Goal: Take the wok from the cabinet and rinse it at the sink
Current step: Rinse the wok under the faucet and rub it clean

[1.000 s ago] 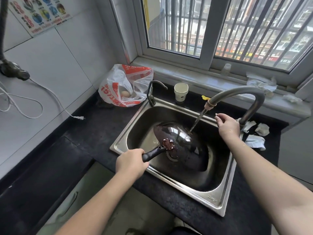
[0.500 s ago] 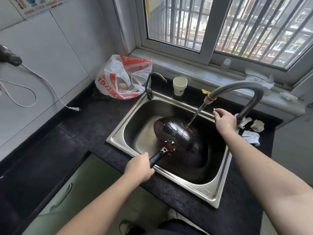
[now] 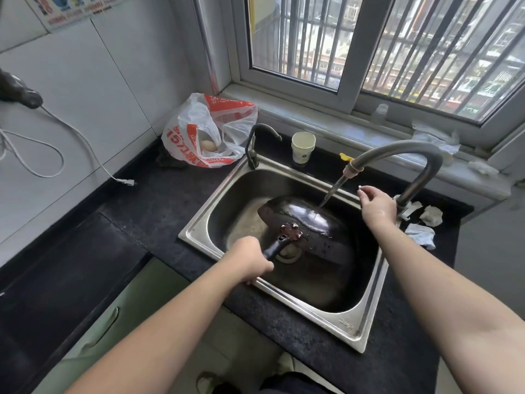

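Moved: since a second ago the dark round-bottomed metal wok [image 3: 305,223] has tipped further over in the basin, its domed underside now facing up under the stream, and the left hand [image 3: 250,260] has slid along the near rim toward the sink's near-left corner.
Left hand: closest to me, fingers wrapped tight round the wok's black handle [image 3: 274,247], just above the near rim of the stainless steel sink [image 3: 343,328].
Wok: inside the basin, bottom up and tilted, its rusty riveted handle bracket [image 3: 291,231] turned toward the near rim; water strikes its far side.
Basin: murky water lies on the floor at the left, beside the wok.
Right hand: the right hand [image 3: 376,204] hangs over the sink's far-right corner, thumb and forefinger nipped together on something small and pale; what it is I cannot tell.
Tap: the tall curved grey metal faucet [image 3: 409,157] rises from the far-right corner and runs a thin stream down onto the wok.
Far rim: a small dark gooseneck tap [image 3: 252,146] stands at the far-left corner, a white paper cup [image 3: 302,146] on the counter just behind the far rim.
Counter: crumpled white tissues [image 3: 423,226] lie right of the sink; a white and red plastic bag [image 3: 204,132] holding an egg sits in the far-left corner.
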Available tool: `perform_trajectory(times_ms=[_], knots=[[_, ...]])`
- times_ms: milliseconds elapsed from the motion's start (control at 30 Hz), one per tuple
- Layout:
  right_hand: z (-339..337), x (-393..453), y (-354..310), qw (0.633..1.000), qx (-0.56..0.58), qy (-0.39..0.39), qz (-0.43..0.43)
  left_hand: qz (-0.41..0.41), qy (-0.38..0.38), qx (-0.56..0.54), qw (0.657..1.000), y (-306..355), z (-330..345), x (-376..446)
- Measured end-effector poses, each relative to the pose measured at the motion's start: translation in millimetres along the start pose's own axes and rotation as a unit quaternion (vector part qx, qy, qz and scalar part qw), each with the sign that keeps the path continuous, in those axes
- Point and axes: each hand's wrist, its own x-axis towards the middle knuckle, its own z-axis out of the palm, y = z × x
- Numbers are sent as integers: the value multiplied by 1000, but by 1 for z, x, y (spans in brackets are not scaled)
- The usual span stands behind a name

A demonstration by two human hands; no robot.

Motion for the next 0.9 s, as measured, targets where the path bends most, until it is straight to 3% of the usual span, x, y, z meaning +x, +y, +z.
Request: perform_trajectory(times_ms=[367,900], knots=[[0,2,2,1000,-4,2,-11,21,0,-37,999,40,-32,-1],[3,6,10,999,18,9,-26,13,2,-55,998,45,-42,-1]])
